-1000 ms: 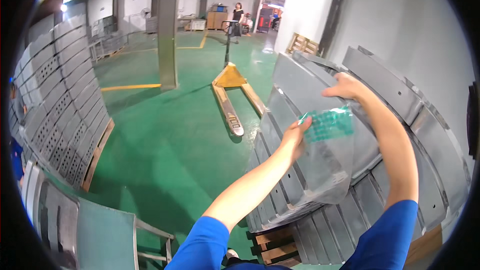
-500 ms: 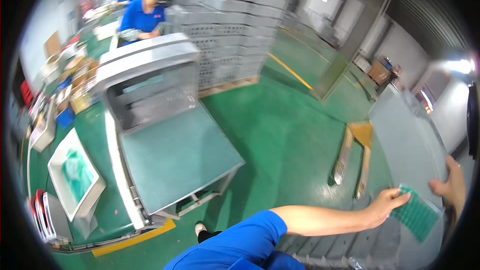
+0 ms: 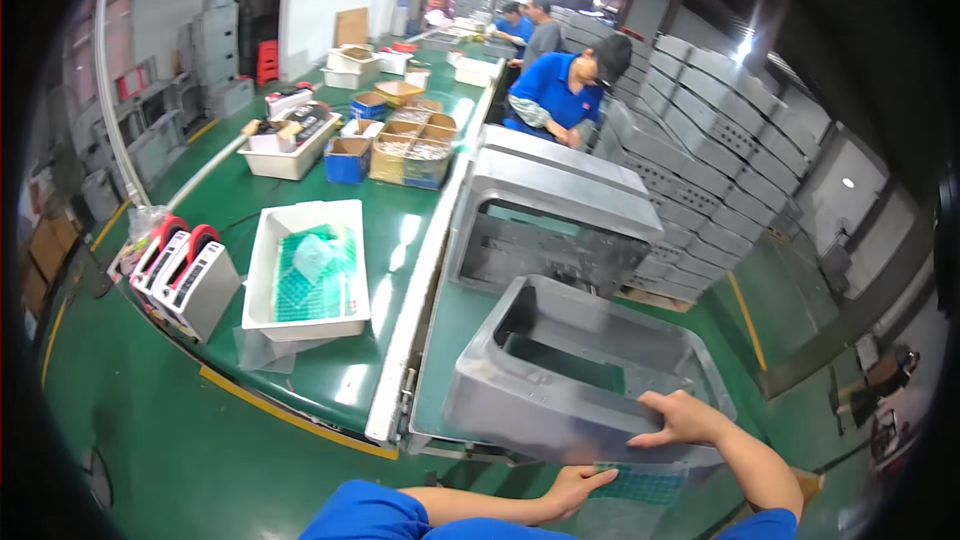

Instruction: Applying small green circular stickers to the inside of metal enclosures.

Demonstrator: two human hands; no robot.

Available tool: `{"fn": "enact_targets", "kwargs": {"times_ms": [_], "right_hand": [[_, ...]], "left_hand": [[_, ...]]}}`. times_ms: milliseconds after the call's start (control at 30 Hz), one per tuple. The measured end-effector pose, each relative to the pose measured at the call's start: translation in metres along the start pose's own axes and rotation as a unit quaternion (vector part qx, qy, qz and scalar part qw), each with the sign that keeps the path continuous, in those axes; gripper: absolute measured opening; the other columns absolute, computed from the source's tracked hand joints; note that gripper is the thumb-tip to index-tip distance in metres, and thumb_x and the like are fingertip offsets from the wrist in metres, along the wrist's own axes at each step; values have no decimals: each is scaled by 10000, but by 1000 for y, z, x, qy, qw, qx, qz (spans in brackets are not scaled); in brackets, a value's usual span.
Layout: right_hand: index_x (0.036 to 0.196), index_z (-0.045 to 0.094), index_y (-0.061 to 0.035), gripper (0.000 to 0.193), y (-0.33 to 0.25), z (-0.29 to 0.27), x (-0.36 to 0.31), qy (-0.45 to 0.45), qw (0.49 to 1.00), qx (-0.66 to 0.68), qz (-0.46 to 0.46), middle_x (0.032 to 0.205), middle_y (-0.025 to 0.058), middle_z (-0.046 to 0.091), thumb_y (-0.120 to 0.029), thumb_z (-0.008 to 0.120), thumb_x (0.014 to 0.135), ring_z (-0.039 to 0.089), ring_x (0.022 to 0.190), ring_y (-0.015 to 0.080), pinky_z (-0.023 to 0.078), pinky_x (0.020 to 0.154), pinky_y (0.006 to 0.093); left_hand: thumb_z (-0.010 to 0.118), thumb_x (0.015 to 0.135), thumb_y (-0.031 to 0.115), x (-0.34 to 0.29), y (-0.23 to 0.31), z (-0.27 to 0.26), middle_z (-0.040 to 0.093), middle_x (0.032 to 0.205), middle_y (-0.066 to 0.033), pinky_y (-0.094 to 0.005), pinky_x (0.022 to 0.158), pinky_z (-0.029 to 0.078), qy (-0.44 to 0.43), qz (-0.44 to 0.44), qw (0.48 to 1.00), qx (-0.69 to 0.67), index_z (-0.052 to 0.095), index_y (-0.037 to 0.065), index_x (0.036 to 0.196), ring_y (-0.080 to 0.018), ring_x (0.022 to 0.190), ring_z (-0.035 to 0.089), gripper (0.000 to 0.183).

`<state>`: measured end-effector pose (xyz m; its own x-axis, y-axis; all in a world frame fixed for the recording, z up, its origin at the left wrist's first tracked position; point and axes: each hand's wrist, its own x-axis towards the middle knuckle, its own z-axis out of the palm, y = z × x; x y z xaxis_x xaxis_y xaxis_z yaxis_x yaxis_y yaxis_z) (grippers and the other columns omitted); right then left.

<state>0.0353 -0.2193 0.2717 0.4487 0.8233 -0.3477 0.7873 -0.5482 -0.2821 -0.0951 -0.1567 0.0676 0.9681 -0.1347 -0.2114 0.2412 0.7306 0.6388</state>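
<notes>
A grey box-shaped housing with a large rectangular opening is tilted over the near end of the workbench. My right hand grips its near wall, thumb and fingers over the rim. Just below that wall, my left hand pinches a green sheet with a grid pattern on clear film. The sheet hangs close to the housing; I cannot tell whether they touch. Behind stands another grey housing, its opening facing me.
Left on the green belt are a white tray with green sheets, white-and-red dispensers and divided cardboard boxes of small parts. A co-worker in blue stands beyond the bench. Stacked grey housings rise at the back right.
The view has swung left. My hands are now at the bench, where my right hand holds the housing over its near end. The green sheet is still in my left hand.
</notes>
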Motion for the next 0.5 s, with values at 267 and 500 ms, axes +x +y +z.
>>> {"fn": "enact_targets", "kwargs": {"times_ms": [267, 500], "right_hand": [[953, 477, -26, 578, 34, 54, 95, -33, 982, 7, -183, 693, 214, 571, -515, 615, 679, 566, 659, 380, 454, 583, 404], [1016, 442, -49, 560, 71, 102, 101, -12, 976, 27, -216, 781, 175, 588, -503, 577, 716, 576, 669, 367, 471, 593, 415]], "left_hand": [[620, 795, 199, -9, 24, -58, 589, 902, -16, -217, 695, 391, 126, -62, 990, -24, 604, -6, 962, -81, 790, 513, 265], [642, 780, 223, -47, 69, -66, 537, 641, 66, -174, 552, 359, 172, 16, 960, 221, 641, 41, 740, -7, 622, 434, 187]]}}
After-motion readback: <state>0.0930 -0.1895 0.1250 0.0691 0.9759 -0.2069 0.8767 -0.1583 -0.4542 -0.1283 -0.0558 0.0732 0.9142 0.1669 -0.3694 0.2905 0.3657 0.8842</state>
